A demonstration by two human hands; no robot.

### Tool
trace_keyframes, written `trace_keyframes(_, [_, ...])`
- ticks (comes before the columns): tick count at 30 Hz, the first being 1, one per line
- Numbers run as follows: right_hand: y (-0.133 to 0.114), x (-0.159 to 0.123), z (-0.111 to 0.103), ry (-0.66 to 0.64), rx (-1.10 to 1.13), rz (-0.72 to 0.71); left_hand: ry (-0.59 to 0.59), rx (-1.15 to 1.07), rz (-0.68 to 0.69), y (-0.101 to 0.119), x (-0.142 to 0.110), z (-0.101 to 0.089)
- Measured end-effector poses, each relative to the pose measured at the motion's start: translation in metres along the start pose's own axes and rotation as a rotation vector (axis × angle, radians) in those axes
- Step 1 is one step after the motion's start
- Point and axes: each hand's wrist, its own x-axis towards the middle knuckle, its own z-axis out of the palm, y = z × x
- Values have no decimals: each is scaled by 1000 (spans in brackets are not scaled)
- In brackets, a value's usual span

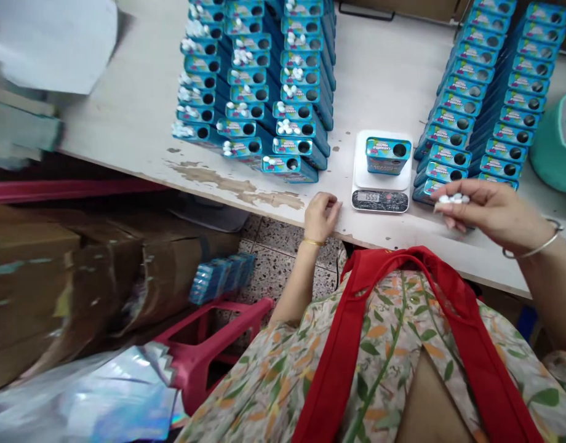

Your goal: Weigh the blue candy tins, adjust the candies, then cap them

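Observation:
My right hand (498, 212) is right of the scale with its palm side up, its fingers and thumb closed around several small white tablets (454, 199). My left hand (320, 216) rests at the table's front edge, loosely curled, with nothing visible in it. Between the hands lies a white digital scale (360, 178) with a dark display strip; its digits are lit but small. A blue tin (388, 157) with a round hole in its top stands upright on the scale's plate. No tablets show on top of this tin.
Rows of blue tins (306, 92) fill the left-middle table, many with white tablets on top. More tins (458, 123) stand in two rows at right, beside a teal container (560, 141). Below left are cardboard boxes (29, 277), a pink stool (204, 351) and shiny pouches (121, 394).

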Motion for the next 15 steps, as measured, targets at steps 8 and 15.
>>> trace_keyframes(8, [-56, 72, 9, 4, -90, -8, 143, 56, 15, -6, -7, 18])
trace_keyframes(15, [-62, 89, 17, -56, -21, -32, 201, -60, 67, 9, -1, 10])
